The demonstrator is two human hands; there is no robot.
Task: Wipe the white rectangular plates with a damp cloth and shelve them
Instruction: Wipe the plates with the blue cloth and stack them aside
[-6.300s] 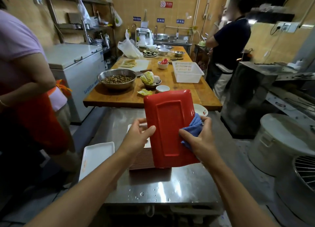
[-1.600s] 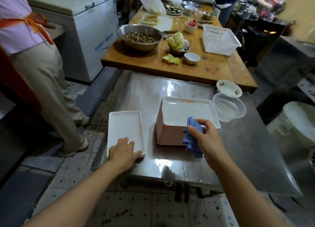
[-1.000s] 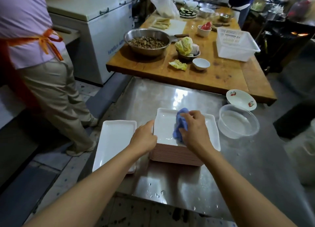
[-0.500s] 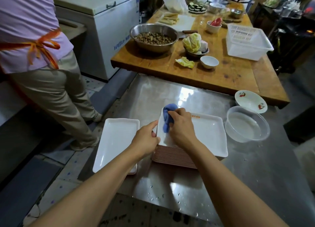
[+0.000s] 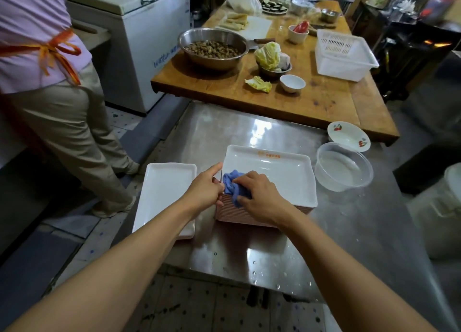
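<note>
Your right hand (image 5: 259, 197) presses the blue cloth (image 5: 233, 185) on the top plate (image 5: 279, 174); left hand (image 5: 205, 189) grips its near-left rim. Next, wipe rightward.

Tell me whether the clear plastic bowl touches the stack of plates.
Apart. The head view shows bare steel table between the clear plastic bowl and the stack of plates.

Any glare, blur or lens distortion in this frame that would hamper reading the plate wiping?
Head view: window glare streaks the steel table behind the plate stack; the top plate, blue cloth and both hands stay sharp; wide-angle bending curves the wooden table and freezer; the right background is dim and smeared.
</note>
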